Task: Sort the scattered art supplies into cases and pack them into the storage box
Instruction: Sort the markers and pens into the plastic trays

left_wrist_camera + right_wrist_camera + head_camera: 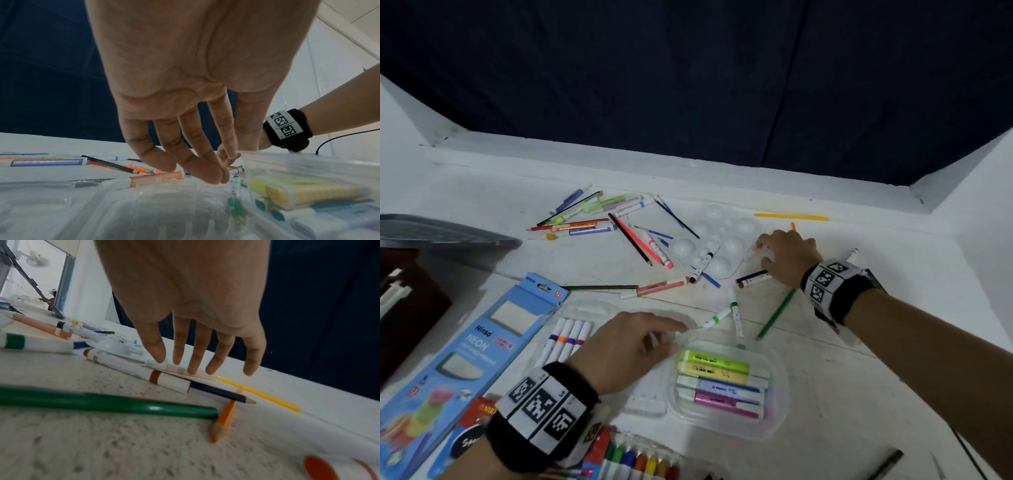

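Head view: the right grip (782, 255) is spread flat and holds nothing, over loose markers (751, 279) right of the white palette (717, 236); the left grip (630, 342) hovers relaxed and empty above the clear marker case (592, 308). Left wrist: straight fingers (205, 170) near a green marker (235, 182). Right wrist: fingertips (193, 368) touch a pale marker (185, 369) on the bench (102, 443); better to pinch one barrel than rake several

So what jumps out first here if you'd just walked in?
The jumble of pens and pencils scattered at the back of the white table, beside a white palette. Nearer, a clear case holds bright highlighters. The right hand reaches, fingers spread, over markers by the palette; the left hand hovers over an open marker tray.
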